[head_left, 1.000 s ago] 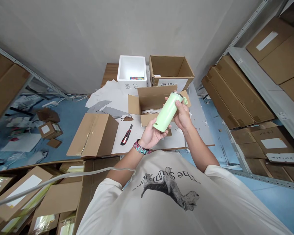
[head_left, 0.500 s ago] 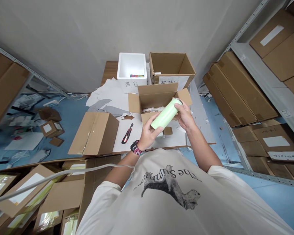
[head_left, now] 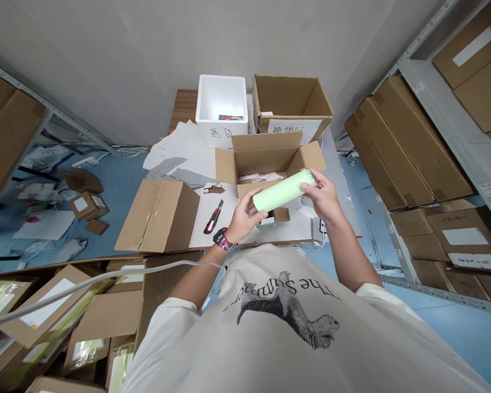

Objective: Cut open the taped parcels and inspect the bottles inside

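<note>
A pale green cylindrical tumbler [head_left: 279, 191] lies nearly level across my hands, its metal-rimmed end to the right. My left hand [head_left: 244, 215] grips the lower end from below, and my right hand [head_left: 322, 196] holds the rimmed end with its fingertips. Both hands are above an open cardboard box [head_left: 265, 158] holding white paper scraps. A red and black utility knife [head_left: 213, 217] lies on a white sheet [head_left: 202, 234] left of my left hand. A patterned band circles my left wrist.
A white foam box [head_left: 221, 103] and an open carton [head_left: 292, 98] stand at the far end of the table. A taped carton [head_left: 157, 215] lies at the left. Stacked cartons fill the metal shelves on both sides, and a pale cable crosses the lower left.
The tumbler has turned from a steep tilt to nearly level, its rimmed end swinging right. Both hands have shifted their grip along it, and the view has tilted slightly.
</note>
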Available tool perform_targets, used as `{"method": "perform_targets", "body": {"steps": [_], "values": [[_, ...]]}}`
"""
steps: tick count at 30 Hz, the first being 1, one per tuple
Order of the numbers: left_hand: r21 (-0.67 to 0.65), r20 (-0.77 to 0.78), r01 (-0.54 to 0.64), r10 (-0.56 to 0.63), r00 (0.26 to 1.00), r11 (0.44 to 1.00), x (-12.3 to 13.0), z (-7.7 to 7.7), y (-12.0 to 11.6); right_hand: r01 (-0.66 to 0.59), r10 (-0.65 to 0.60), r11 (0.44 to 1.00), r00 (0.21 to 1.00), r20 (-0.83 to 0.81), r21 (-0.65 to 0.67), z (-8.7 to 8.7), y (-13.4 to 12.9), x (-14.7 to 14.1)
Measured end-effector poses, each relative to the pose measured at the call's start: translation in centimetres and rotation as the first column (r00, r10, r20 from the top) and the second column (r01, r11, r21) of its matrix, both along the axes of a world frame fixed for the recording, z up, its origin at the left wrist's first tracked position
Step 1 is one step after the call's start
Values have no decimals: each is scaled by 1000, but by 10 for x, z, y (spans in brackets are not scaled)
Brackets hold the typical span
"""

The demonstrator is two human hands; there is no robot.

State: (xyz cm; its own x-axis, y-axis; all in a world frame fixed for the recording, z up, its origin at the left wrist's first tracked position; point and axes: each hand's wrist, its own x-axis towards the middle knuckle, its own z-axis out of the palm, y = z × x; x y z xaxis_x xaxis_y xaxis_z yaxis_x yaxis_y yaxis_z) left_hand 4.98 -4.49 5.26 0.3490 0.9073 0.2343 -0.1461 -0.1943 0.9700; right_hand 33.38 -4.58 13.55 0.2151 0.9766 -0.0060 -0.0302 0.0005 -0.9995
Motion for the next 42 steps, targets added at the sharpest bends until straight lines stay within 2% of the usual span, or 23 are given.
{"method": "perform_targets", "body": {"steps": [4, 8, 11, 14, 18, 22, 33, 36, 42], "values": [[70, -271, -65, 81, 959, 995, -10, -36, -4, 84, -101, 992, 972, 213, 91, -1, -9, 14], [203, -545, 11, 104, 832, 979, -16, -75, -7, 132, -153, 987, 933, 325, 86, -10, -27, 19], [240, -610, 34, 123, 783, 970, -11, -97, -4, 145, -156, 988, 914, 375, 59, -19, -41, 17], [234, -626, -31, 175, 760, 972, -2, -115, -2, 141, -147, 989, 883, 445, 48, -26, -50, 14], [69, -568, -124, 141, 811, 990, 10, -133, 3, 149, -169, 986, 815, 554, 81, -30, -54, 13], [-43, -477, -143, 105, 872, 989, 17, -142, 7, 119, -172, 985, 744, 646, 125, -34, -56, 11], [-34, -454, 17, -31, 890, 999, 8, -141, 0, -3, -87, 992, 692, 717, 124, -49, -52, -10], [11, -479, 83, -68, 875, 997, 7, -140, 3, -71, -22, 993, 682, 731, 96, -59, -51, -21], [130, -584, 150, -47, 811, 980, 3, -139, 9, -150, 82, 988, 678, 730, 29, -89, -52, -42]]}}
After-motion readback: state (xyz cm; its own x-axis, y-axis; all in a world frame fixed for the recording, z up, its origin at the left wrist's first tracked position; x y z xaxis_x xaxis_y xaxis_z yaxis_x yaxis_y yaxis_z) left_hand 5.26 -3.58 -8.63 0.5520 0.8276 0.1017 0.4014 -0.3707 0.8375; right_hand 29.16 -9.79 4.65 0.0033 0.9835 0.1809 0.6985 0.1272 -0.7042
